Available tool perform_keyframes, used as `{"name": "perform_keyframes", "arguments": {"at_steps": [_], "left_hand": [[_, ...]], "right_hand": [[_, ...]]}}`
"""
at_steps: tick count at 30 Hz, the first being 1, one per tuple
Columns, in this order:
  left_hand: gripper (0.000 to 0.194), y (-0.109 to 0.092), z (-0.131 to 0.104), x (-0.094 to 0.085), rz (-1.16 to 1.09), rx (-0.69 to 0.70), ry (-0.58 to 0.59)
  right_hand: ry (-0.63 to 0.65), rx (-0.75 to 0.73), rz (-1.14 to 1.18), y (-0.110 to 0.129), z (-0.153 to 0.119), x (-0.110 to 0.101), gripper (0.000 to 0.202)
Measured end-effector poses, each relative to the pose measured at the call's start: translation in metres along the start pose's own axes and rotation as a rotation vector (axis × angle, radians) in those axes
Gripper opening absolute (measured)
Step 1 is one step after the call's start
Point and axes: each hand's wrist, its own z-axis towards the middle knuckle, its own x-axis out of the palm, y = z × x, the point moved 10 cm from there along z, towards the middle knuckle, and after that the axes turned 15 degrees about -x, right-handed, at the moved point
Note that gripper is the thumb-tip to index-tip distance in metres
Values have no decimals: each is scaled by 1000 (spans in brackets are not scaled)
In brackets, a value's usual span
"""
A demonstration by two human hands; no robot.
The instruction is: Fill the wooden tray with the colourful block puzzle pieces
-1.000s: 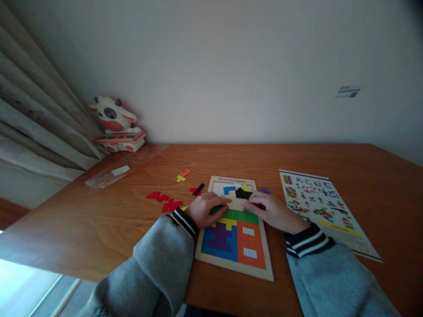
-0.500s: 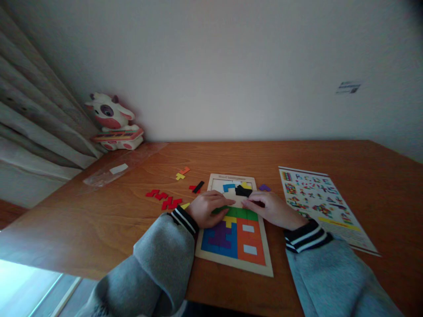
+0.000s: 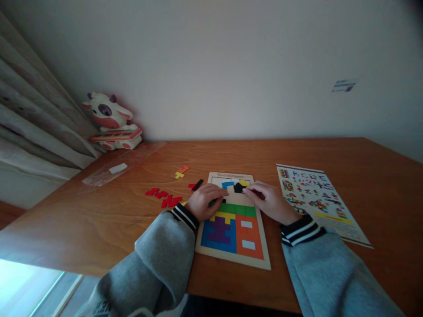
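A wooden puzzle board [image 3: 266,264] lies in front of me, its lower part filled with blue, purple, yellow, orange and green pieces. Over the board's left edge is my left hand [image 3: 205,201], index finger stretched out and thumb apart, with a small dark bit showing by the thumb. My right hand [image 3: 271,201] comes in from the right, thumb and index finger pinched at the edge of a black puzzle piece [image 3: 238,188]. Next to that piece are a blue puzzle piece [image 3: 227,185] and a yellow puzzle piece [image 3: 244,182], in the upper part of the board.
Several red pieces [image 3: 171,201] lie left of the board. Behind them are an orange piece [image 3: 183,169], a yellow piece [image 3: 179,175] and a black bar [image 3: 197,184]. A printed sheet [image 3: 330,207] lies at right. A toy cow [image 3: 114,121] and clear plastic bag [image 3: 102,176] are at back left.
Both hands have moved up the board. My right fingertips have gone from the pale area above the green row to the black piece. More of the yellow piece by the purple shows.
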Motion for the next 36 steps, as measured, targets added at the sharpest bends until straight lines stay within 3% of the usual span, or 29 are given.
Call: {"name": "perform_keyframes", "arguments": {"at_steps": [4,7,12,15,22,29,36], "left_hand": [[29,12,-1,-11,47,-49,-109],[30,23,-5,-12,106,-118,-124],[35,39,-21,-13,161,-249,-133],[40,43,-32,-9,200,-323,-82],[40,32,-50,-10,221,-360,-118],[34,20,-56,-16,212,-337,-166],[27,-12,-49,-19,132,-154,-151]], "right_hand": [[-178,-14,-79,-5,-9,-14,29],[-248,8,-126,-9,-22,-18,27],[-230,24,-214,1,-43,-12,28],[-187,13,-211,17,-55,-4,35],[-63,2,-143,45,-71,9,39],[-111,76,-50,33,-81,7,33],[-204,63,-88,18,-59,-5,29]]}}
